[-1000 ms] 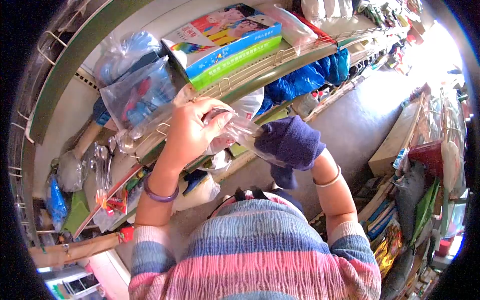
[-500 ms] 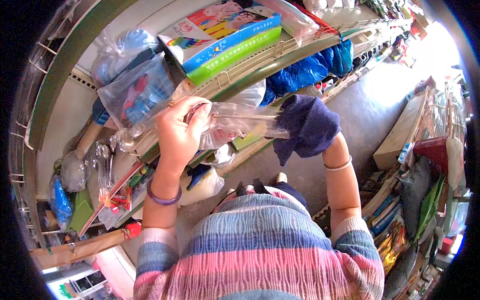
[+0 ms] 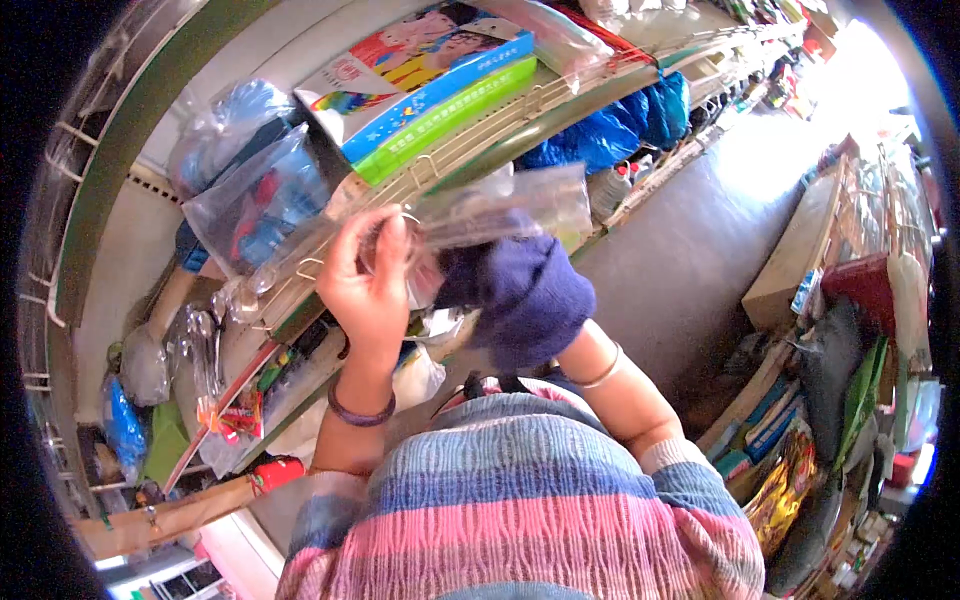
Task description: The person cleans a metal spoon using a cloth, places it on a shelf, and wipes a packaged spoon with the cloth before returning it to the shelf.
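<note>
"What do your hands have?"

"My left thumb and fingers pinch a clear bag (image 3: 530, 200), so my left hand (image 3: 365, 280) is on my side of the picture box (image 3: 440, 110). My right hand hides in a dark blue cloth (image 3: 535, 300), so I can't tell if its fingers are apart or together."

"Where's the cloth?"

"On my side of the picture box too, closer to me than the clear bag."

"What's around?"

"Bagged blue stuff (image 3: 285, 205) left of the picture box, shiny blue plastic (image 3: 595, 135) right of it"
</note>
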A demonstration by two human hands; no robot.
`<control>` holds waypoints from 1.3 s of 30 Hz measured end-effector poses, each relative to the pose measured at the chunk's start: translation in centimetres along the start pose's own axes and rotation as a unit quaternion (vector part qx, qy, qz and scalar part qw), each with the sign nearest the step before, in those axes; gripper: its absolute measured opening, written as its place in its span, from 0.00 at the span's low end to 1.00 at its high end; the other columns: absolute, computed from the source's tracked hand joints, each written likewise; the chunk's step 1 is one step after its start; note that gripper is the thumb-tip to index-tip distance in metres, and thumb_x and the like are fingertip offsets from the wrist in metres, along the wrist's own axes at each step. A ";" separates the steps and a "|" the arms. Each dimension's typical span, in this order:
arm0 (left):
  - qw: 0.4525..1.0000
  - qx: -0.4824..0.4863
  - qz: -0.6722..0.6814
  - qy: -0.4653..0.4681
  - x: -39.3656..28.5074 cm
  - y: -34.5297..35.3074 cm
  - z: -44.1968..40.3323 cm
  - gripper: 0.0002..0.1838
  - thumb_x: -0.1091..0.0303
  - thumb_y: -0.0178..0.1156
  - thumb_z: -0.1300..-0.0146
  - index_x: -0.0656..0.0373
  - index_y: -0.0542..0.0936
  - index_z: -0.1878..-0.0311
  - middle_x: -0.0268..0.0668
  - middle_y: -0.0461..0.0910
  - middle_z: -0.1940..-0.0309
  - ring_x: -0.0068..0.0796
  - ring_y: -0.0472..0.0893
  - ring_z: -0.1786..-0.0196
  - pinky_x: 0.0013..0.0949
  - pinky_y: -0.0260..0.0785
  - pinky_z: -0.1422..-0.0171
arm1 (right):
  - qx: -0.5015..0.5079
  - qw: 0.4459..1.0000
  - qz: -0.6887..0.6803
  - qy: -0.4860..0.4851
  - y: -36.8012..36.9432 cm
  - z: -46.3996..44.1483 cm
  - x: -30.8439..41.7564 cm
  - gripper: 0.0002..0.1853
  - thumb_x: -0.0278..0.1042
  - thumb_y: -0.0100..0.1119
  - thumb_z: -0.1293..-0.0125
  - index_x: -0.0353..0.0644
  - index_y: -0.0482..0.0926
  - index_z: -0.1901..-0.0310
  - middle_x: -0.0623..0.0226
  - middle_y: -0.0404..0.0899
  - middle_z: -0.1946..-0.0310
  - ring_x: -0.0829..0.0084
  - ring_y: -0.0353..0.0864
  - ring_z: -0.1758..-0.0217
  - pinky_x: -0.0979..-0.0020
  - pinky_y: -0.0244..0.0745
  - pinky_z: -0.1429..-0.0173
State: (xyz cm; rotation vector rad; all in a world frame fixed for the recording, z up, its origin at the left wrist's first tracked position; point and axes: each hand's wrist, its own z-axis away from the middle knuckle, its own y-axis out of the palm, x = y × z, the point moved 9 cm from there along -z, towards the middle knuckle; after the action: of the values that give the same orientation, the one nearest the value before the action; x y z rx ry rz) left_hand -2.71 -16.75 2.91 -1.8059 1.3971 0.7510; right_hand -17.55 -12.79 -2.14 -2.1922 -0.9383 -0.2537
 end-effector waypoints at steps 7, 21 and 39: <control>0.980 0.168 0.012 -0.102 2.5 2.1 2.7 0.09 0.69 0.60 0.41 0.67 0.76 0.65 0.31 0.75 0.74 0.15 0.71 0.69 0.22 0.65 0.65 | 0.082 0.994 -0.001 0.076 -1.0 -1.4 -0.9 0.16 0.39 0.61 0.51 0.43 0.78 0.59 0.60 0.79 0.67 0.61 0.79 0.65 0.66 0.72 0.58; 0.994 0.068 0.029 -0.083 2.7 0.1 3.4 0.10 0.68 0.57 0.39 0.68 0.78 0.65 0.30 0.77 0.74 0.16 0.72 0.71 0.22 0.65 0.67 | -0.045 0.927 -0.216 0.302 -4.5 -2.6 -4.8 0.10 0.35 0.57 0.44 0.39 0.78 0.63 0.58 0.78 0.71 0.64 0.79 0.70 0.69 0.74 0.64; 0.989 0.038 0.062 -0.131 5.2 -2.2 2.8 0.07 0.70 0.56 0.39 0.65 0.77 0.68 0.28 0.73 0.78 0.14 0.66 0.78 0.19 0.57 0.75 | -0.074 0.978 0.183 0.069 -7.8 -3.1 -4.1 0.17 0.37 0.59 0.51 0.43 0.76 0.58 0.60 0.78 0.60 0.55 0.76 0.54 0.60 0.72 0.50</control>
State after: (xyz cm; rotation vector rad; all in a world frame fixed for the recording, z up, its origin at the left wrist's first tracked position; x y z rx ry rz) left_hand 0.64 -16.96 -2.47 -1.5111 1.3514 0.9492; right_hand -25.59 -13.57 2.58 -2.3987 -0.4389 -0.3012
